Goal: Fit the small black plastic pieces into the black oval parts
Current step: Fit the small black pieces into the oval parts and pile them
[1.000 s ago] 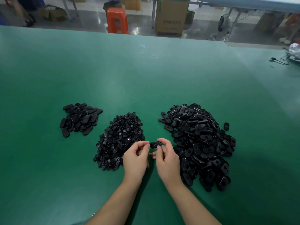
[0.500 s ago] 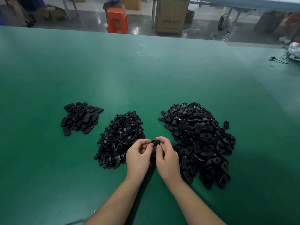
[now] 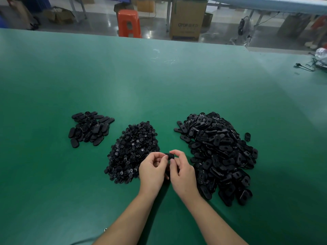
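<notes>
Between the two middle heaps, both hands meet over one oval part [image 3: 169, 156]: the right hand [image 3: 183, 174] pinches it from the right with thumb and forefinger, and the left hand [image 3: 152, 171] has closed in from a second ago, its fingertips now pressed on the part's left end. I'd call that the small piece going in, though the piece itself is hidden under the fingers. Outward now: on the left, the pile of small pieces [image 3: 131, 152], round button-like discs, some with a pale centre hole. On the right, the big heap of oval parts [image 3: 221, 156], glossy moulded plastic with a slot in each, one stray oval [image 3: 247, 136] beyond it. Far left, a smaller pile of ovals [image 3: 89, 129], smooth-faced, probably the finished ones. All sit on the matte green table [image 3: 159, 85].
</notes>
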Motion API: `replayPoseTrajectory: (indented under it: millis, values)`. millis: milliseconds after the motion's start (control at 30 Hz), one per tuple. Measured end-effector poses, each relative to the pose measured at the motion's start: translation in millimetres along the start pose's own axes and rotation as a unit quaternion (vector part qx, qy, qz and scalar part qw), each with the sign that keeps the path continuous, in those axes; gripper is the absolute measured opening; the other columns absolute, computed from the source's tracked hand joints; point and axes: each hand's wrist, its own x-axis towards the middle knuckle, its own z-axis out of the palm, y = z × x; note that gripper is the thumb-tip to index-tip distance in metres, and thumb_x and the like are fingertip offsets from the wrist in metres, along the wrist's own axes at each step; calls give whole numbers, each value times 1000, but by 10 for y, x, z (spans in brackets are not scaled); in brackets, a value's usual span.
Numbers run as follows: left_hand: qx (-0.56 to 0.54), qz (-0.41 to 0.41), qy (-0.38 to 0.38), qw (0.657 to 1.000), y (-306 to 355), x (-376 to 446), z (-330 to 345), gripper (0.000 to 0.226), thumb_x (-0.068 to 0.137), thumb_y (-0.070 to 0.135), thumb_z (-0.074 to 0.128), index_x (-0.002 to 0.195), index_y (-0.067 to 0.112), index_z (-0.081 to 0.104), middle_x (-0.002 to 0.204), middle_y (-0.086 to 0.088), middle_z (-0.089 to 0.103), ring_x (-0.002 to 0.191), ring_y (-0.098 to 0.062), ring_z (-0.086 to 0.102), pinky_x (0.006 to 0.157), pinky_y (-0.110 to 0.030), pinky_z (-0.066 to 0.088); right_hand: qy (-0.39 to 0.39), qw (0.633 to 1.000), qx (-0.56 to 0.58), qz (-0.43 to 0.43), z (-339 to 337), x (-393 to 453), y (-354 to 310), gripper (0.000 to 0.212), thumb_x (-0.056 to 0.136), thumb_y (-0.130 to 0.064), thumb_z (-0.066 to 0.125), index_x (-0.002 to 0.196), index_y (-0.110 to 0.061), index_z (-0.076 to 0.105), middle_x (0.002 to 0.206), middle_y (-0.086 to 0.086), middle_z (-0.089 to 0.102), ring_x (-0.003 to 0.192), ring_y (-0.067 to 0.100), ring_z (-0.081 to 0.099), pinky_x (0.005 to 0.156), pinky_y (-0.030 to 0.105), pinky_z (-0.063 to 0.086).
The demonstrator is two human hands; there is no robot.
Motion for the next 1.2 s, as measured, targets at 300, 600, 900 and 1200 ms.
replayPoseTrajectory:
  millis: [300,600,900,1200]
  values:
    - [92,107,7,990,3,-124,-5,24,94,9,69,89,32,72,89,11,72,86,-2,67,74,-10,49,15,998,37,47,-11,24,13,16,101,-15,58,108,-29,57,83,-9,70,79,6,68,71,24,54]
    - [148,159,12,976,-32,-102,31,27,90,9,73,112,24,73,97,14,64,77,-5,59,72,-9,43,19,997,33,61,-18,28,-19,17,103,-10,51,109,-26,52,94,-5,68,88,15,67,82,46,54]
    - [162,146,-8,976,-26,-87,21,21,93,10,70,105,26,75,97,18,69,91,2,63,77,-6,44,13,998,21,60,-14,27,-20,17,103,-11,50,110,-26,50,93,-5,67,86,14,66,80,44,54]
    - [161,130,-8,978,-30,-62,24,18,93,13,70,103,27,75,93,14,70,84,0,62,71,-6,43,10,998,10,66,-20,30,-41,16,104,-12,49,111,-26,49,95,-4,67,87,14,66,79,41,54]
